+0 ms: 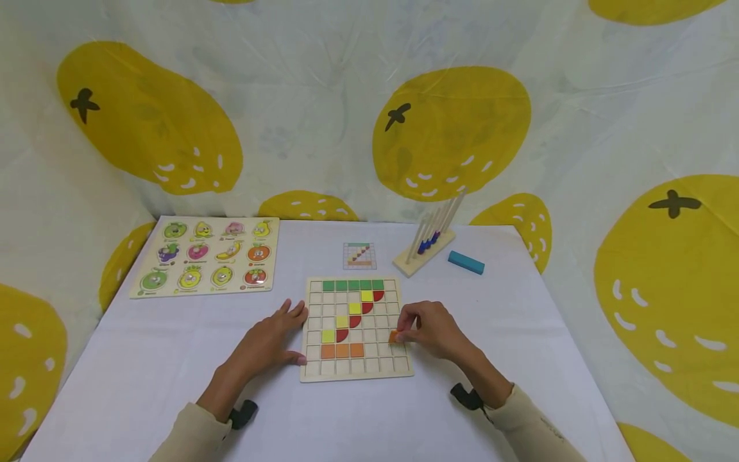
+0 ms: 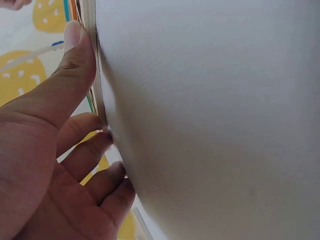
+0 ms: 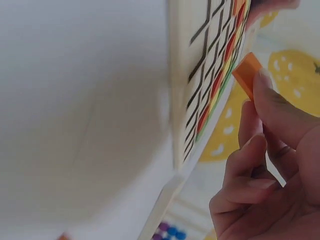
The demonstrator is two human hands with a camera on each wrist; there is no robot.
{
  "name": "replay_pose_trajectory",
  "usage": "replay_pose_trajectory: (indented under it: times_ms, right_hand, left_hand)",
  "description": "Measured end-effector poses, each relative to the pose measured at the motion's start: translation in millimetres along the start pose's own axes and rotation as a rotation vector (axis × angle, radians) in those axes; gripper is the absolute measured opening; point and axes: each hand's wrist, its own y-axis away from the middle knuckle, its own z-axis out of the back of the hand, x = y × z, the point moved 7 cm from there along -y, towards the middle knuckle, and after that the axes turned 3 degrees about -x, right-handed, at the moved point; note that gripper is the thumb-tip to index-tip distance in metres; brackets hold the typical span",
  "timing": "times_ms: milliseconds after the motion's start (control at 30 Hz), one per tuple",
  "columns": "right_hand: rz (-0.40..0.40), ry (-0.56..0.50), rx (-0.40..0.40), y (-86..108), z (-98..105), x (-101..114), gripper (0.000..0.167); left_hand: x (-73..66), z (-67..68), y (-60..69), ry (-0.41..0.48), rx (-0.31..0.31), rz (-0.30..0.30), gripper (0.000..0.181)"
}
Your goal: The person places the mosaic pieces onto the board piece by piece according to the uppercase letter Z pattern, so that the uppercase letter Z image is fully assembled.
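A square wooden grid board (image 1: 372,366) lies on the white cloth between both hands. Along its top row sit several green tiles (image 1: 353,285). Yellow squares (image 1: 342,321) and red quarter-round tiles (image 1: 355,321) run in a diagonal below them, and three orange squares (image 1: 343,351) lie side by side in a lower row. My right hand (image 1: 433,330) pinches another orange square tile (image 3: 247,72) between thumb and fingers, above the board's right edge. At the left edge, my left hand (image 1: 262,343) touches the board with thumb and fingertips, fingers spread and not curled round it.
Behind the board lies a small pattern card (image 1: 359,255). A fruit picture puzzle (image 1: 210,256) is at the back left. To the back right stand a wooden peg rack (image 1: 408,264) with blue beads and a teal block (image 1: 466,262). A patterned curtain closes off the back.
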Motion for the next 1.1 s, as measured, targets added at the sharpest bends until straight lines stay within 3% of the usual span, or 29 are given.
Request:
replay_pose_trajectory:
  times_ms: [200, 500, 800, 1100]
  right_hand:
    - [0.017, 0.003, 0.010, -6.8, -20, 20, 0.021]
    - [0.003, 0.045, 0.000, -13.3, -40, 33, 0.020]
    - [0.052, 0.093, 0.019, -12.2, -48, 37, 0.019]
    - [0.077, 0.064, 0.056, -6.5, -47, 38, 0.017]
  left_hand:
    - [1.0, -0.8, 0.5, 0.004, -0.001, 0.002, 0.110]
    - [-0.5, 0.2, 0.4, -0.009, -0.005, 0.000, 0.110]
    - [-1.4, 0.7, 1.6, 0.003, -0.017, -0.007, 0.109]
    - [-1.1, 1.4, 1.3, 0.031, -0.004, 0.011, 0.110]
